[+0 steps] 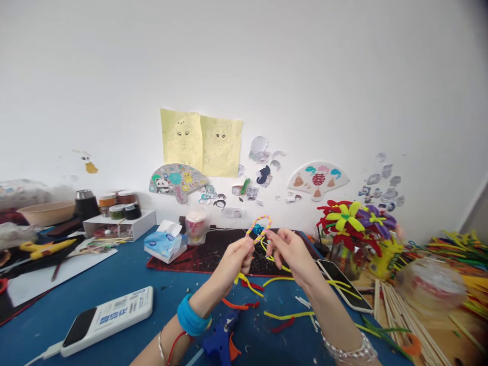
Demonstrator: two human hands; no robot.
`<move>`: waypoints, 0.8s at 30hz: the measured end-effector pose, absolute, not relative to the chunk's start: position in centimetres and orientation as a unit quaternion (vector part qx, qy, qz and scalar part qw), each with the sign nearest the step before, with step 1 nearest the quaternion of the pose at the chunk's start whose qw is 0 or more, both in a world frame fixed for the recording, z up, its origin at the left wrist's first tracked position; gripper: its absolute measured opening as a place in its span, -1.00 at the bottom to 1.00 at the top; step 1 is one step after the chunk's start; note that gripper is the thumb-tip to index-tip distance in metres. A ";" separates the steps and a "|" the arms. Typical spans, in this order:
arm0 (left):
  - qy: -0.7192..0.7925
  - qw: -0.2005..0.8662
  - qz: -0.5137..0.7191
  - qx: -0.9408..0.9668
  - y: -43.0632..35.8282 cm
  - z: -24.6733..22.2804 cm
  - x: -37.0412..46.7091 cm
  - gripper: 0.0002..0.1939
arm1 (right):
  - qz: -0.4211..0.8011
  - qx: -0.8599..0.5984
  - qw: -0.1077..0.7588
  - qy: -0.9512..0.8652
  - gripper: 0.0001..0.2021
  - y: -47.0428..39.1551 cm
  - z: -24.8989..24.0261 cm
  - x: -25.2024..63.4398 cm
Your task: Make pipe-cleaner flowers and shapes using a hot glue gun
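A pink-and-yellow twisted pipe cleaner (260, 217), bent into a loop, is held up in the middle of the head view. My left hand (240, 255) pinches its lower left end between thumb and fingers. On the other side, my right hand (290, 254) has its curled fingertips at the loop's lower right end, seemingly pinching it. Below my left hand hangs a yellow pipe cleaner piece (250, 285); whether that hand holds it too, I cannot tell. Yellow pipe cleaner lengths (287, 316) and short red and orange scraps lie on the blue table beneath.
A blue glue gun (221, 339) lies between my forearms. A power bank (109, 320) and tissue pack (165, 243) sit left. Rightward are a phone (345, 285), pipe cleaner flowers (345, 217), wooden sticks (409, 325) and a clear plastic container (430, 284). The wall (244, 61) stands behind.
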State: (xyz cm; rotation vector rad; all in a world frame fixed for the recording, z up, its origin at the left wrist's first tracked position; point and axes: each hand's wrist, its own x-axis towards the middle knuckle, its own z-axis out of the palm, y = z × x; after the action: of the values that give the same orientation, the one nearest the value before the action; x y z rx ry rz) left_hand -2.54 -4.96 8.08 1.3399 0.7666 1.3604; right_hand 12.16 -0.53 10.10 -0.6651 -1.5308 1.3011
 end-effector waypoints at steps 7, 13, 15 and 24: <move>0.298 0.458 0.419 0.726 -5.8 7.9 -3.0 -0.56 | 0.696 -0.095 0.438 -0.561 -0.77 -1.7 9.8 11.2; 0.261 0.515 0.424 0.698 -5.1 7.3 -3.6 -0.59 | 0.633 -0.078 0.485 -0.598 -0.81 -2.8 10.2 11.2; 0.252 0.522 0.434 0.689 -4.9 7.1 -3.7 -0.58 | 0.587 -0.097 0.525 -0.608 -0.81 -2.7 9.9 10.9; 0.265 0.535 0.356 0.719 -5.0 7.8 -4.4 -0.59 | 0.620 0.018 0.415 -0.666 -0.29 -1.7 9.4 10.8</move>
State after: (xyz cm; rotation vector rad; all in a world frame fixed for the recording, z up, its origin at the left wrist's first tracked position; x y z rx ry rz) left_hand -4.35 -4.97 7.84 1.7134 0.6318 0.8478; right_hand 10.83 -1.74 9.44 0.0458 -1.6726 1.5574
